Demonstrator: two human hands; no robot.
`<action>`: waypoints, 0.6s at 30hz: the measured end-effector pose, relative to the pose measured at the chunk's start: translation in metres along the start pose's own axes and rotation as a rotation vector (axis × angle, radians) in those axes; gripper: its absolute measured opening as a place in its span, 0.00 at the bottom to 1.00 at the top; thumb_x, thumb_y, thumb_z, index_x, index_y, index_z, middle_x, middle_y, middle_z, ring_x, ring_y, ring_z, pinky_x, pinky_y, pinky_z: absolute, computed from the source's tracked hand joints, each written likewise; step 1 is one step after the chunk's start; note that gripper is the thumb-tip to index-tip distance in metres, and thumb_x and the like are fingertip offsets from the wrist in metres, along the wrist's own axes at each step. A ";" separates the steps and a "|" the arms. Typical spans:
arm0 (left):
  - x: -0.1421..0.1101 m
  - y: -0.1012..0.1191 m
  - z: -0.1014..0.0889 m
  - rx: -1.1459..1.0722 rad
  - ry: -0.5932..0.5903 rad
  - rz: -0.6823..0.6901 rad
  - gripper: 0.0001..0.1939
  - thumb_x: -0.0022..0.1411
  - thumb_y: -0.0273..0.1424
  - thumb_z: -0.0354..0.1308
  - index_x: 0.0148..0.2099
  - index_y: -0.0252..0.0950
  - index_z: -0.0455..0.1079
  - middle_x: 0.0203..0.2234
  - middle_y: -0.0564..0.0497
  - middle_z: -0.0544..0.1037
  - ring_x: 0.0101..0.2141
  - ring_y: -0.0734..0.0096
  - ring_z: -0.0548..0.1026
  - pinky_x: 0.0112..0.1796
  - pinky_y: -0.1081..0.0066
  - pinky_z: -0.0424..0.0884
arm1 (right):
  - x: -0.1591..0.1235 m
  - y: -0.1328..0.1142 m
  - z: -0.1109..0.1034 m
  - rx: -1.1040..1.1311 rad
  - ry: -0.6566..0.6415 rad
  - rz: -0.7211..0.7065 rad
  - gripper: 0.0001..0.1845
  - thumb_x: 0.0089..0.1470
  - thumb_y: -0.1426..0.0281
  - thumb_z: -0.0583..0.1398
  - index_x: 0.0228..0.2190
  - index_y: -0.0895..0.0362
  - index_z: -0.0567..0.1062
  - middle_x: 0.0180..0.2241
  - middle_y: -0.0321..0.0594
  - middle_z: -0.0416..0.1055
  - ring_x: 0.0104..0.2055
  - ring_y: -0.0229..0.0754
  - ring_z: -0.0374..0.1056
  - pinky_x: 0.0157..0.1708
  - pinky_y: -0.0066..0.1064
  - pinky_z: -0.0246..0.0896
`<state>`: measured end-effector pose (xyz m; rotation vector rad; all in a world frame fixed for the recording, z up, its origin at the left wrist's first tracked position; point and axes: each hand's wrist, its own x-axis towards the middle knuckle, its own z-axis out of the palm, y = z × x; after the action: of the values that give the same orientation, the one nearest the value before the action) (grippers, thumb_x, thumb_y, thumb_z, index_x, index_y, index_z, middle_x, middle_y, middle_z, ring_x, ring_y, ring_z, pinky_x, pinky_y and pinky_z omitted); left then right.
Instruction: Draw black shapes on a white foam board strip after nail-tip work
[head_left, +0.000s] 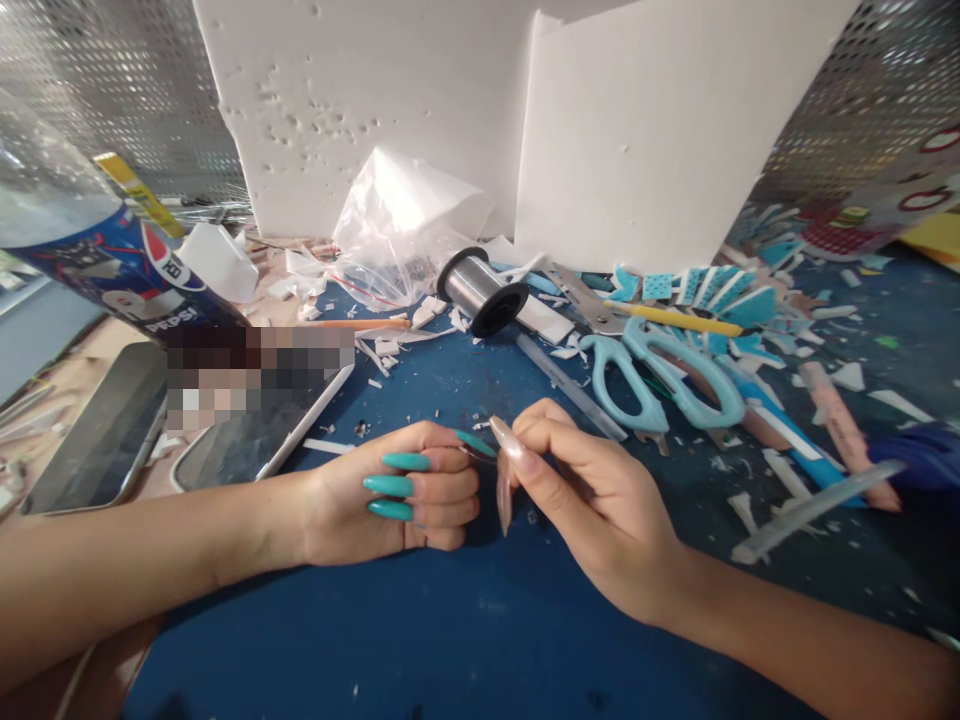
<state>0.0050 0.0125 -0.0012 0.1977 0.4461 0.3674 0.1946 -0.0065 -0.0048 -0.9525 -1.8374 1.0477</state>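
My left hand [409,490] is closed above the blue work surface [420,640], its long teal nails showing and the fingers curled into the palm. Facing it, my right hand [607,505], with long pale pink nails, is closed in a pinch. The two hands' fingertips nearly meet; whatever lies between them is too small or hidden to make out. Just beyond the hands, a black-rimmed spool of silvery wire [482,292] lies on its side. A translucent stick [574,388] and light-blue-handled scissors [667,385] rest behind my right hand.
White foam boards [637,140] stand at the back, with a clear plastic bag [401,220] before them. To the left are a Pepsi cup [142,280] and two phone-like devices, one dark [97,430]. Foam scraps, a yellow pencil [682,320] and another translucent stick [817,512] clutter the right.
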 end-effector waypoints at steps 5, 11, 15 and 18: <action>0.001 0.000 0.001 0.001 -0.017 0.001 0.21 0.63 0.25 0.47 0.18 0.36 0.47 0.11 0.61 0.47 0.16 0.81 0.46 0.23 0.78 0.54 | 0.000 -0.001 0.000 0.004 -0.006 0.004 0.18 0.63 0.71 0.52 0.21 0.56 0.67 0.23 0.34 0.64 0.30 0.36 0.61 0.34 0.29 0.59; 0.002 0.000 0.003 0.015 -0.004 -0.001 0.21 0.61 0.23 0.47 0.18 0.36 0.48 0.11 0.61 0.47 0.16 0.81 0.46 0.22 0.78 0.55 | 0.000 -0.001 0.001 -0.001 0.003 0.023 0.18 0.63 0.71 0.52 0.21 0.56 0.67 0.23 0.35 0.64 0.31 0.36 0.61 0.34 0.29 0.59; 0.001 0.001 0.002 -0.001 0.003 -0.009 0.21 0.61 0.25 0.49 0.18 0.36 0.47 0.11 0.61 0.47 0.16 0.81 0.46 0.23 0.78 0.55 | -0.001 -0.001 0.000 0.018 -0.001 0.003 0.18 0.64 0.72 0.52 0.21 0.56 0.67 0.22 0.34 0.64 0.30 0.35 0.61 0.34 0.29 0.59; 0.000 0.000 0.000 -0.028 -0.015 -0.012 0.21 0.61 0.25 0.49 0.18 0.37 0.46 0.11 0.61 0.47 0.16 0.81 0.46 0.23 0.78 0.54 | -0.001 -0.001 0.000 0.039 -0.003 -0.024 0.17 0.64 0.72 0.51 0.22 0.56 0.67 0.22 0.34 0.64 0.31 0.36 0.60 0.34 0.30 0.58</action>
<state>0.0054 0.0127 -0.0013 0.1708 0.4266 0.3601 0.1952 -0.0080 -0.0039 -0.9047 -1.8202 1.0675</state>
